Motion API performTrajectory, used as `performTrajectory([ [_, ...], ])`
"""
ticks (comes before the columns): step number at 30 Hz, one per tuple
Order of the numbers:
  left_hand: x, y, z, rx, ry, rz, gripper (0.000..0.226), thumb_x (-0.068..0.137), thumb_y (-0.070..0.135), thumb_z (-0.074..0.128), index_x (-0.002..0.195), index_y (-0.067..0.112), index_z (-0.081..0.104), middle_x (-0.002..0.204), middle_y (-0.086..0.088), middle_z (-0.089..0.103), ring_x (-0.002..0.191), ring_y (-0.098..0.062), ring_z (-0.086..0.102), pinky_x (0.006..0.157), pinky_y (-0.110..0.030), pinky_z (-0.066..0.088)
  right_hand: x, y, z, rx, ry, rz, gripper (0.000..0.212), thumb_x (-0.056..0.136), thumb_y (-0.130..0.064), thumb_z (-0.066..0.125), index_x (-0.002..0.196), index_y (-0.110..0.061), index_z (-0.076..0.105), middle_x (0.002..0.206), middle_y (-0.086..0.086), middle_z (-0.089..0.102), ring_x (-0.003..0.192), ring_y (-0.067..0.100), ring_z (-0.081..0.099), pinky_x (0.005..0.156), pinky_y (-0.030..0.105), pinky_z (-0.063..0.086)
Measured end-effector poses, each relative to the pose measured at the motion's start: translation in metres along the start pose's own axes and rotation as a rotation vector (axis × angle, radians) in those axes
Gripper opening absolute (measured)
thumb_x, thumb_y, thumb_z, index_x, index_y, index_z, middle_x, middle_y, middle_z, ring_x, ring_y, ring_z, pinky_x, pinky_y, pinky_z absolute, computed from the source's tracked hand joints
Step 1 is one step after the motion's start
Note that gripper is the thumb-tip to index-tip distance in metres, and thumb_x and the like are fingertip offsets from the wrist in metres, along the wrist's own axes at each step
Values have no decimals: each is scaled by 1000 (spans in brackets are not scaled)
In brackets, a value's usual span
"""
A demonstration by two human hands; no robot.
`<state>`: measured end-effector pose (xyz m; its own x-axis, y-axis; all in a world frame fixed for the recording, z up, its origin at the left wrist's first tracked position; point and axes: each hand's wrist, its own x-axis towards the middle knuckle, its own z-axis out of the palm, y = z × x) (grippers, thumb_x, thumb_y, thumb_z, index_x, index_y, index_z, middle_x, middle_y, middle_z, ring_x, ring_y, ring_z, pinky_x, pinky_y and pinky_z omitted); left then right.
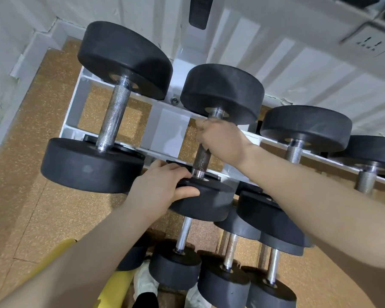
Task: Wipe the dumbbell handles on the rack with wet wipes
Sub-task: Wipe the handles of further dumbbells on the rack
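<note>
A white rack holds several black dumbbells with knurled steel handles. My right hand is closed around the upper part of the second dumbbell's handle; no wipe shows, since the fist hides whatever is inside it. My left hand rests on that dumbbell's near black head, thumb on its side and fingers spread over the top. To the left lies the largest dumbbell, its handle bare.
More dumbbells sit to the right and on a lower tier. The floor is speckled cork-coloured matting. A white wall and a socket stand behind the rack. My shoes are below.
</note>
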<state>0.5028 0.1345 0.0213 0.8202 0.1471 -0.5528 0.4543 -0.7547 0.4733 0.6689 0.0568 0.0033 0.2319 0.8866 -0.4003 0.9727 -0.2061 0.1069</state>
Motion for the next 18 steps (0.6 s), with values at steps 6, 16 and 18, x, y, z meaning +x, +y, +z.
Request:
performTrajectory([
  [6, 0, 0, 0, 0, 8, -1, 62, 78, 74, 35, 123, 35, 52, 126, 15, 51, 116, -11, 34, 86, -35, 46, -22, -19, 25, 265, -131, -336, 22, 93, -19, 45, 109, -15, 60, 110, 2, 56, 104, 25, 54, 74, 29, 43],
  [16, 0, 3, 0, 8, 15, -21, 51, 85, 59, 42, 129, 35, 48, 132, 16, 47, 125, -10, 29, 88, -30, 41, -5, 31, 29, 270, 225, 106, 35, 94, -4, 38, 120, -12, 60, 120, 10, 53, 108, 26, 47, 83, 30, 35],
  [18, -1, 2, 2, -20, 27, -34, 51, 85, 58, 44, 129, 33, 49, 132, 15, 48, 125, -11, 29, 90, -32, 41, -10, 19, 37, 536, 290, 136, 21, 88, -10, 52, 95, -24, 66, 102, 12, 58, 88, 22, 49, 77, 27, 32],
])
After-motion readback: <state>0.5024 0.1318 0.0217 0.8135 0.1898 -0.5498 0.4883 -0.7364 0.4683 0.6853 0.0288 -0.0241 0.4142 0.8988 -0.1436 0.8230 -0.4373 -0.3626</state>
